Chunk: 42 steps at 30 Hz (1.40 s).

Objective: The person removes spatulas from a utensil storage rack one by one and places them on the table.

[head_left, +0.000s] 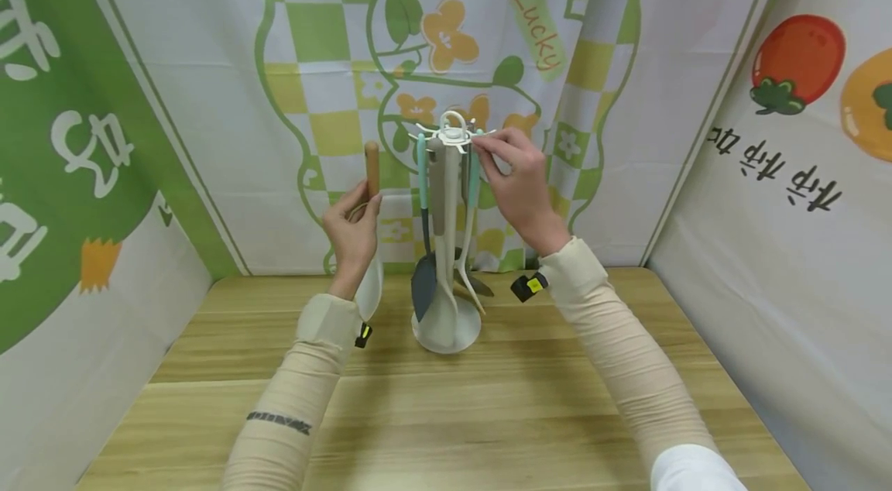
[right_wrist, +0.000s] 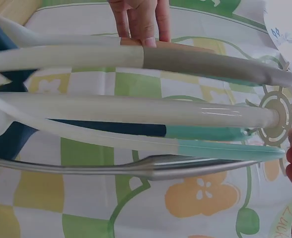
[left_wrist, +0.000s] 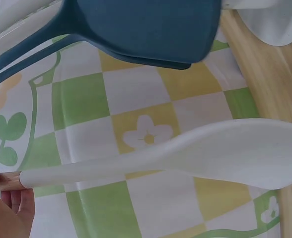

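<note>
My left hand (head_left: 351,235) grips the wooden handle of a white spoon (left_wrist: 225,158), held upright with its bowl hanging down, left of a white utensil rack (head_left: 454,136). My right hand (head_left: 519,177) pinches the right edge of the rack's hooked top, close to the end of a mint-handled utensil (right_wrist: 225,150). On the rack hang a dark turner with a mint handle (head_left: 423,286), a grey-handled utensil (head_left: 437,189) and a metal-handled one (right_wrist: 151,168). Which hook each utensil uses is hard to make out.
The rack's round white base (head_left: 467,336) stands on a wooden table (head_left: 446,421) near its back edge. A patterned curtain (head_left: 320,34) hangs right behind it. Printed cloth walls close off the left and right sides.
</note>
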Available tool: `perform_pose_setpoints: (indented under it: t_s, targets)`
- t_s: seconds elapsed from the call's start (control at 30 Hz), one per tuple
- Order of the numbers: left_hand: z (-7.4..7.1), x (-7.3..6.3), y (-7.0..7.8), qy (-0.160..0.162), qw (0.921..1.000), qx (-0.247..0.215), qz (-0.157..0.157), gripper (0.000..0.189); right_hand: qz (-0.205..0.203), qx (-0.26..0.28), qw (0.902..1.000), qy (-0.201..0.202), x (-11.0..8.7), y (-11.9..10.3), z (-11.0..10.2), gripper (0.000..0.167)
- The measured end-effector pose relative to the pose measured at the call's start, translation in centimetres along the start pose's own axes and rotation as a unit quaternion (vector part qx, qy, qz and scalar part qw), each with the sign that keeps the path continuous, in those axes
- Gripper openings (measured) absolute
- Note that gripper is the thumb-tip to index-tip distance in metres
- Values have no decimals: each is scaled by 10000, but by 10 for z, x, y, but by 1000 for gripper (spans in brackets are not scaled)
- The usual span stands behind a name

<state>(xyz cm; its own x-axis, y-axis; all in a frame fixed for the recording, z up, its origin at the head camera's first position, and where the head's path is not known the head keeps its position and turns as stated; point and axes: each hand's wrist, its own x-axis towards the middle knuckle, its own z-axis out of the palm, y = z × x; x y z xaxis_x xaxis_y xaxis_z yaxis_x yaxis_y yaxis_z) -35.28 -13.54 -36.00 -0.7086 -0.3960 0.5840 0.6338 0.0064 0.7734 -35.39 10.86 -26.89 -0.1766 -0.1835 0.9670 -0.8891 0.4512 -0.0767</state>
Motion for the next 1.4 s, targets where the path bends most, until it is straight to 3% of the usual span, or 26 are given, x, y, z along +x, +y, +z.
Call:
perform_pose_setpoints:
  t_s: [0.2,0.43,0.57,0.73,0.97,1.23,1.4]
  targets:
    - [0,-2,0,5,9998,-106,-150,35,-148,91,9998,129,-3,-1,3,23]
    - [1,-3,-2,49,9999,-155,16,34,-244,244,9992,184,-3,-2,3,36]
    - [-1,-4,-1,108,9998,-133,106,34,-232,162,9987,413,-4,-2,4,37]
    - [-3,-6,1,95,9998,-133,91,34,85,156,9980,608,-2,-1,4,36]
    - [-5,-8,3,73,9999,-113,48,34,708,114,9974,-23,-1,2,1,28]
    - [-7,-13,3,144,9997,-200,-44,34,1127,939,9891,-132,-2,2,2,27]
    - [-10,-14,2,64,9999,-120,59,33,1363,1202,9833,-99,-1,-2,3,28]
